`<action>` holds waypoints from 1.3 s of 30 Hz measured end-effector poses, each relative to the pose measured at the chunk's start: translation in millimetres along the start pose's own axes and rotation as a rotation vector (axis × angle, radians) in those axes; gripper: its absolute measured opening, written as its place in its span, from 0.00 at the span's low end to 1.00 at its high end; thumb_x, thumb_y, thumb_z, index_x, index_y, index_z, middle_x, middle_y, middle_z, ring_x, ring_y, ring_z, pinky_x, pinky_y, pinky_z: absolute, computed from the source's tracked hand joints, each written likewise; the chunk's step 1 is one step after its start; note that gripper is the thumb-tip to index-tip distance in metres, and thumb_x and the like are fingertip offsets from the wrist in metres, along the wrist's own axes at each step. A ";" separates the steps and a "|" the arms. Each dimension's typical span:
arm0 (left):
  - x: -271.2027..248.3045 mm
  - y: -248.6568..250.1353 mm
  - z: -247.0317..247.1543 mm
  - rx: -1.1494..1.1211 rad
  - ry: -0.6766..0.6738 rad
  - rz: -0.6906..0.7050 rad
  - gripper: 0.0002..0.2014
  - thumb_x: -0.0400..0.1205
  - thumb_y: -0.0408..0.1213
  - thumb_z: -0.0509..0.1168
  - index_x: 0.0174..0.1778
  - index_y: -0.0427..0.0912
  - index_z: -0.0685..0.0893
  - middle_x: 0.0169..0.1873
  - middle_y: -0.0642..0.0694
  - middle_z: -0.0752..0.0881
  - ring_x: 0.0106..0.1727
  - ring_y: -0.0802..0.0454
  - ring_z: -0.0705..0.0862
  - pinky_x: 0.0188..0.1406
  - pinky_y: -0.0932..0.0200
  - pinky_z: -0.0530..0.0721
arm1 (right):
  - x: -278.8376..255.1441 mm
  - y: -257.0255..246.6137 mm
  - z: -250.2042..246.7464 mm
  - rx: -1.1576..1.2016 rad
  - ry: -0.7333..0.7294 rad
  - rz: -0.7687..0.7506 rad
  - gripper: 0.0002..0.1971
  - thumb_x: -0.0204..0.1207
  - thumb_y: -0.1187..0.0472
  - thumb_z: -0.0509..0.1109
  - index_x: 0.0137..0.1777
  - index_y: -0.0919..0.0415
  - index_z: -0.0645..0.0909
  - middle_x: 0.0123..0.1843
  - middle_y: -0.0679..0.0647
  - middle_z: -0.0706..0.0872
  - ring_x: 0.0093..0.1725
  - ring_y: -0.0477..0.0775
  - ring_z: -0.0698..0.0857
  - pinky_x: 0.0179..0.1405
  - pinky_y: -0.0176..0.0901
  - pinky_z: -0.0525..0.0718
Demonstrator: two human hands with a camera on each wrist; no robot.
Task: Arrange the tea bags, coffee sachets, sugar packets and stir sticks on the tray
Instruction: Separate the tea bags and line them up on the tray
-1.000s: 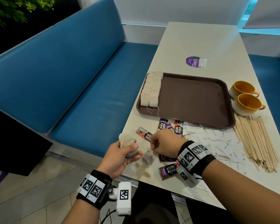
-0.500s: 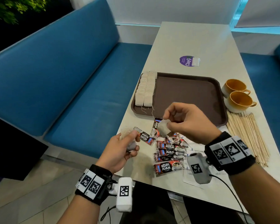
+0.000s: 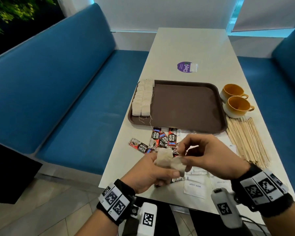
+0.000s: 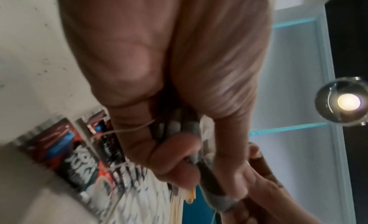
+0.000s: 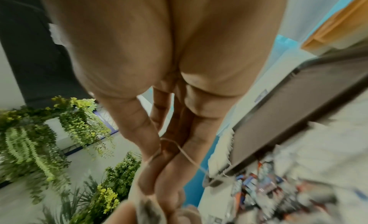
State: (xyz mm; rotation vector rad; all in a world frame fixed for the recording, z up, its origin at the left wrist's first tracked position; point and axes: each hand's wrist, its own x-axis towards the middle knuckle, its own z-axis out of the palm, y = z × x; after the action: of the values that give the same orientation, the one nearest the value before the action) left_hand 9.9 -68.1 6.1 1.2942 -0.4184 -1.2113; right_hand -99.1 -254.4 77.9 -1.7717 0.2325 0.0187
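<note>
My left hand (image 3: pixel 163 172) grips a small bunch of beige tea bags (image 3: pixel 163 159) over the table's near edge. My right hand (image 3: pixel 183 158) meets it from the right and pinches one tea bag (image 3: pixel 178 165) of that bunch. In the left wrist view, the fingers curl round the tea bags (image 4: pixel 179 128) and a thin string (image 4: pixel 127 130) trails off. Two rows of tea bags (image 3: pixel 143 99) lie along the left side of the brown tray (image 3: pixel 186 106). Red coffee sachets (image 3: pixel 162 138) lie in front of the tray. White sugar packets (image 3: pixel 194 185) lie under my hands, and the stir sticks (image 3: pixel 247 138) are to the right.
Two orange cups (image 3: pixel 235 101) stand right of the tray. A purple round sticker (image 3: pixel 184 66) lies beyond it. A blue bench (image 3: pixel 66 92) runs along the left of the table, with floor below the near edge.
My right hand has come back from above the sachets to the left hand. The left hand has shifted right over the table, and both now hold the tea bags together.
</note>
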 end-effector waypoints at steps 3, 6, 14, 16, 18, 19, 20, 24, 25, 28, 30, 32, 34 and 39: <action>0.2 -5.9 3.1 0.038 0.016 0.005 0.13 0.69 0.31 0.81 0.48 0.36 0.89 0.33 0.42 0.86 0.26 0.51 0.79 0.19 0.64 0.71 | -8.4 12.0 1.7 0.066 0.069 0.030 0.09 0.73 0.76 0.80 0.47 0.66 0.85 0.45 0.63 0.89 0.39 0.66 0.91 0.45 0.54 0.92; -0.6 -3.6 -4.2 -0.015 0.137 0.003 0.17 0.70 0.32 0.80 0.52 0.31 0.88 0.40 0.36 0.91 0.26 0.50 0.79 0.18 0.64 0.72 | 2.4 22.8 -1.2 -0.105 0.164 0.051 0.07 0.74 0.67 0.82 0.48 0.59 0.88 0.46 0.54 0.92 0.45 0.58 0.92 0.52 0.54 0.92; -19.3 15.6 -54.0 -0.221 0.486 0.120 0.17 0.75 0.32 0.75 0.58 0.28 0.85 0.49 0.35 0.92 0.30 0.52 0.77 0.22 0.67 0.74 | 46.2 54.3 9.3 -0.985 -0.125 0.188 0.26 0.75 0.46 0.76 0.73 0.45 0.79 0.68 0.45 0.78 0.66 0.53 0.69 0.68 0.48 0.76; -22.9 14.5 -61.3 -0.229 0.517 0.123 0.18 0.77 0.31 0.74 0.60 0.28 0.85 0.50 0.36 0.92 0.30 0.53 0.78 0.22 0.67 0.75 | 48.7 58.1 19.5 -1.053 -0.153 0.190 0.27 0.75 0.47 0.76 0.74 0.46 0.77 0.68 0.47 0.76 0.65 0.55 0.69 0.67 0.47 0.76; -25.6 12.2 -64.6 -0.233 0.530 0.117 0.16 0.79 0.30 0.73 0.61 0.27 0.84 0.48 0.37 0.92 0.29 0.53 0.78 0.22 0.67 0.75 | 50.8 59.6 27.2 -1.036 -0.153 0.183 0.27 0.76 0.47 0.77 0.74 0.46 0.77 0.67 0.48 0.76 0.66 0.55 0.69 0.68 0.48 0.75; -26.4 10.7 -65.4 -0.235 0.532 0.112 0.16 0.79 0.30 0.72 0.61 0.27 0.84 0.46 0.39 0.92 0.29 0.53 0.78 0.22 0.67 0.75 | 52.1 59.4 31.5 -1.012 -0.160 0.173 0.27 0.76 0.47 0.77 0.74 0.46 0.77 0.67 0.48 0.76 0.67 0.55 0.69 0.68 0.48 0.75; -27.0 9.3 -65.3 -0.237 0.533 0.105 0.16 0.79 0.30 0.72 0.61 0.27 0.84 0.43 0.40 0.92 0.29 0.53 0.78 0.22 0.67 0.75 | 53.2 59.3 35.9 -0.992 -0.170 0.161 0.27 0.76 0.47 0.78 0.74 0.46 0.77 0.68 0.47 0.75 0.67 0.55 0.69 0.69 0.48 0.75; -26.7 4.7 -63.6 -0.249 0.529 0.080 0.19 0.77 0.31 0.74 0.62 0.26 0.84 0.42 0.39 0.91 0.30 0.52 0.79 0.23 0.66 0.75 | 56.8 58.8 39.4 -0.863 -0.164 0.140 0.27 0.73 0.48 0.80 0.72 0.43 0.79 0.64 0.44 0.74 0.65 0.50 0.69 0.66 0.46 0.76; -26.5 4.0 -63.9 -0.248 0.527 0.078 0.18 0.79 0.30 0.73 0.63 0.25 0.83 0.40 0.40 0.91 0.30 0.52 0.78 0.23 0.66 0.75 | 57.4 56.9 34.7 -0.823 -0.133 0.147 0.25 0.73 0.48 0.81 0.70 0.43 0.80 0.62 0.44 0.75 0.64 0.49 0.71 0.64 0.45 0.77; -27.6 2.9 -65.4 -0.244 0.521 0.082 0.16 0.82 0.30 0.70 0.64 0.25 0.83 0.38 0.43 0.91 0.31 0.51 0.78 0.25 0.65 0.77 | 59.3 48.0 18.2 -0.726 0.007 0.113 0.17 0.74 0.49 0.81 0.61 0.46 0.85 0.57 0.46 0.81 0.56 0.44 0.81 0.57 0.41 0.80; -27.6 4.7 -63.6 -0.238 0.508 0.090 0.15 0.82 0.30 0.70 0.62 0.27 0.83 0.45 0.39 0.93 0.31 0.51 0.79 0.26 0.64 0.78 | 59.2 38.0 13.6 -0.631 0.069 0.084 0.10 0.76 0.51 0.80 0.56 0.46 0.87 0.53 0.45 0.84 0.48 0.41 0.83 0.50 0.39 0.81; -25.3 7.8 -60.2 -0.227 0.484 0.087 0.13 0.81 0.31 0.71 0.59 0.29 0.85 0.46 0.39 0.93 0.31 0.51 0.79 0.26 0.64 0.78 | 60.6 25.8 16.1 -0.506 0.078 0.048 0.06 0.77 0.52 0.79 0.52 0.45 0.88 0.48 0.43 0.88 0.41 0.42 0.84 0.42 0.36 0.81; -22.1 11.4 -56.4 -0.206 0.449 0.089 0.14 0.78 0.34 0.73 0.56 0.30 0.87 0.44 0.39 0.92 0.31 0.51 0.79 0.25 0.64 0.77 | 64.2 12.9 23.2 -0.347 0.060 0.012 0.05 0.78 0.53 0.79 0.52 0.47 0.90 0.46 0.45 0.90 0.38 0.44 0.85 0.38 0.34 0.82; -10.9 19.3 -56.5 -0.152 0.377 0.116 0.20 0.77 0.35 0.75 0.61 0.26 0.85 0.45 0.35 0.89 0.31 0.49 0.78 0.23 0.63 0.76 | 84.9 -2.3 39.7 -0.131 0.058 0.036 0.12 0.79 0.51 0.79 0.57 0.55 0.88 0.46 0.56 0.93 0.37 0.48 0.89 0.39 0.45 0.88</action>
State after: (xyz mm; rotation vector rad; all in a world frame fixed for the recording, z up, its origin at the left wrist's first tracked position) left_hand 60.1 -34.3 9.9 1.3118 -0.1228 -0.8602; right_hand -11.0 -227.9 59.8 -1.9001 0.3110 0.0079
